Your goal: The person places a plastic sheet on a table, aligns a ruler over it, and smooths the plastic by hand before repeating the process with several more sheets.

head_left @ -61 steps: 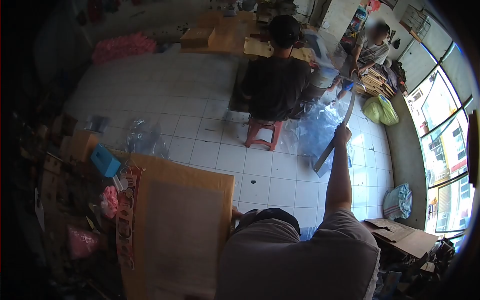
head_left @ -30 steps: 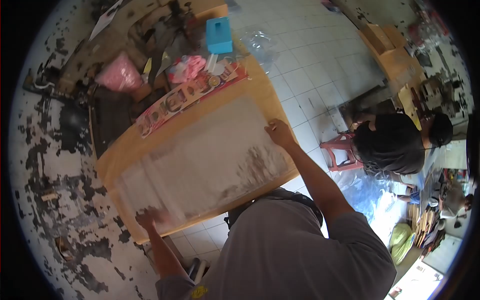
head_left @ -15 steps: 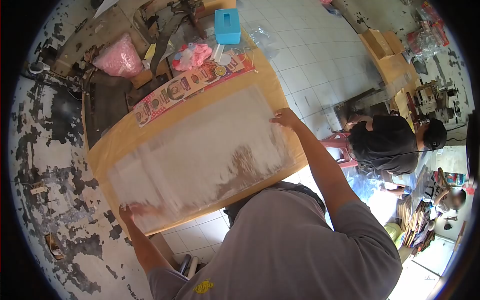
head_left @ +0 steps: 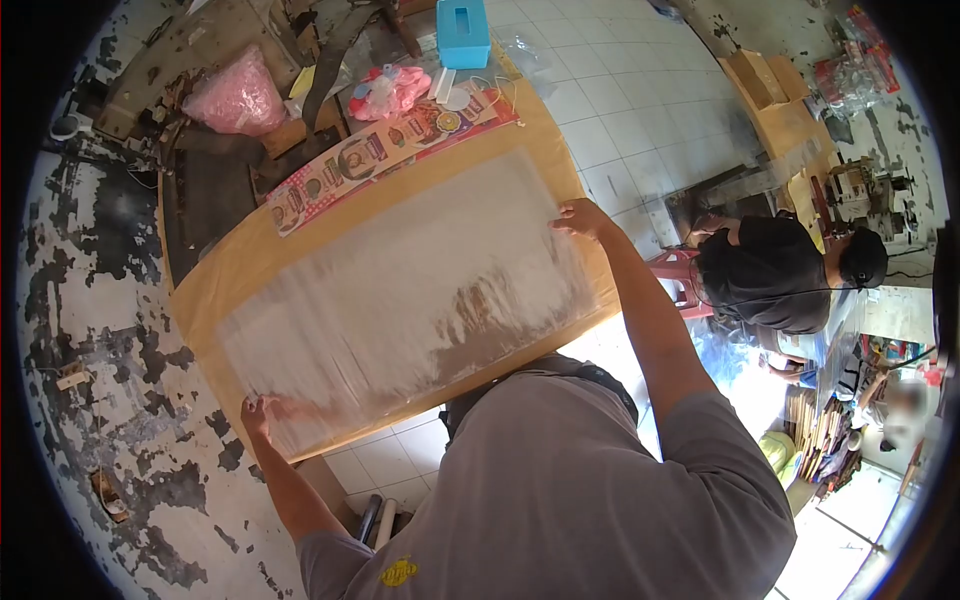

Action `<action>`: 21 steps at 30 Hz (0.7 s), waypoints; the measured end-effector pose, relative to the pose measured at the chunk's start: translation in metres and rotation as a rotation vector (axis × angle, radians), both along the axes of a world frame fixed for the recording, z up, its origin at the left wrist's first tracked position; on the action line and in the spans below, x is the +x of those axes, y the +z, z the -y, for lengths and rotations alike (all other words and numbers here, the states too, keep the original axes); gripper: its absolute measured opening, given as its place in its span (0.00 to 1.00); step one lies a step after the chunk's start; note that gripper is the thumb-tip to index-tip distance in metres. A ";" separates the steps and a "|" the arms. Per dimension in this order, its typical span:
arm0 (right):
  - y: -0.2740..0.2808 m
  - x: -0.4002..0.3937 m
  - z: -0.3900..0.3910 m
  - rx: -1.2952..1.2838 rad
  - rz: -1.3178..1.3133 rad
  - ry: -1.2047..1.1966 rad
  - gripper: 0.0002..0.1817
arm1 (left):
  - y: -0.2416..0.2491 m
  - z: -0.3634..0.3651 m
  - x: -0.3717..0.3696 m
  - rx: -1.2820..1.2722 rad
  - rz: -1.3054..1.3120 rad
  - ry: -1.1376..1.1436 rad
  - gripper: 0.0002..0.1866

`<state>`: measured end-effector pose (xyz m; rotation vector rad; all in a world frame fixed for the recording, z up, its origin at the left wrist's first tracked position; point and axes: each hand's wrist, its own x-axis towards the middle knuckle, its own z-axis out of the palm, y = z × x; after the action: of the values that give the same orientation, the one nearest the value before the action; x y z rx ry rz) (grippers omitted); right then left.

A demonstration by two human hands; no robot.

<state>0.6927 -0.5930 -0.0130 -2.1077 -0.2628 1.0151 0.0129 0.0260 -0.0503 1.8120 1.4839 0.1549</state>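
A wide, shiny translucent plastic sheet [head_left: 400,290] lies over the brown-topped table [head_left: 205,290]. At its lower left corner, my left hand [head_left: 257,413] has its fingers closed on the sheet's edge. My right hand [head_left: 580,218] pinches the opposite edge, at the upper right. Wrinkles run across the sheet near its left part, and a darker reflection shows in its lower right. Beyond the sheet lies a long printed strip [head_left: 385,155] with pink and red patterns.
Behind the strip are a pink bundle [head_left: 390,92], a blue box [head_left: 463,35] and a pink filled bag [head_left: 237,95]. A person in black [head_left: 765,272] sits at the right by a red stool [head_left: 680,282]. Cardboard boxes [head_left: 765,80] stand farther back.
My right hand has shifted slightly right and up with the sheet's edge. My left hand is slightly higher in view. The camera view has tilted a little.
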 end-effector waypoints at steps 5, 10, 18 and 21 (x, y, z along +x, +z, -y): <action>-0.001 0.002 0.001 0.004 -0.010 0.002 0.19 | 0.000 -0.001 -0.005 -0.069 0.055 0.147 0.24; 0.009 0.001 -0.001 -0.021 -0.027 0.004 0.17 | 0.007 0.002 -0.003 -0.090 0.068 0.166 0.24; 0.016 0.060 -0.063 -0.102 0.648 0.296 0.35 | -0.004 -0.007 -0.008 -0.084 0.099 0.120 0.25; 0.020 0.091 -0.092 -0.110 0.581 0.402 0.36 | -0.011 -0.012 -0.009 -0.063 0.064 0.137 0.26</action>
<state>0.7835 -0.5012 0.0074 -2.4725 -0.9658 0.6099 0.0044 0.0383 -0.0617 1.6406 1.5508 0.2294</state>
